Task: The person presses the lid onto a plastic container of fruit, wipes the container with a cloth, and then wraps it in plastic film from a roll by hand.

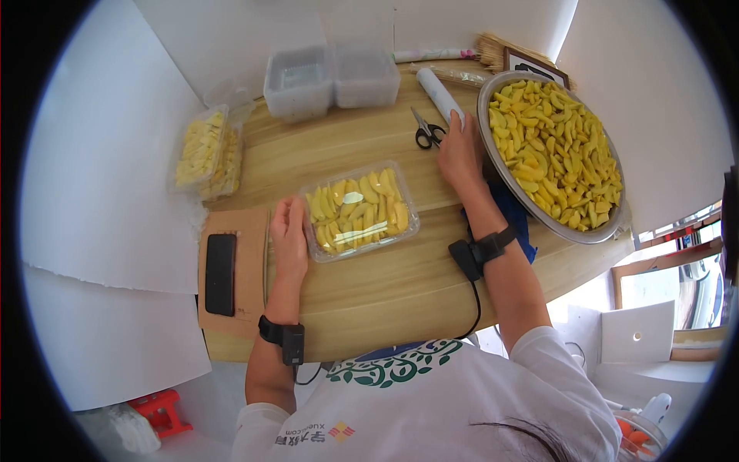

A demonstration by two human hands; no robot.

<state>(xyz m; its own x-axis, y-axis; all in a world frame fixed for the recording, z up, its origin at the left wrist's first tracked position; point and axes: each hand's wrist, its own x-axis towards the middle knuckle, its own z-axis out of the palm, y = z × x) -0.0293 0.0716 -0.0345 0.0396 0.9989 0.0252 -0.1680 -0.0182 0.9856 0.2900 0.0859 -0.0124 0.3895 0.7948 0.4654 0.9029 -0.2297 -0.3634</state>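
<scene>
Right hand (459, 154): lying open and flat on the desk (369, 292), fingers stretched toward twelve o'clock, grasping nothing.

Scissors (427, 132): lying at ten o'clock from the right hand, just beside its fingers. The black handles are facing the person and the blades are pointing away toward eleven o'clock. The right hand is the nearer one by far.

Roll of film (439, 92): lying at twelve o'clock from the right fingertips, its long axis running eleven to five. Whether the fingertips are touching it is not clear.

Metal basin (493, 165): sitting at three o'clock from the right hand, its rim just beside the hand, and heaped with yellow fruit slices.

Left hand (289, 231): resting released, loosely curved, its fingers lying against the left wall of the clear tray (360, 209).

Clear tray: lying at three o'clock from the left hand, filled with yellow slices, long axis running roughly nine to three. It is sitting between the two hands.

Phone (221, 273): lying at eight o'clock from the left hand, well apart from the tray.

Empty containers (300, 77): stacked at the desk's far edge.
</scene>
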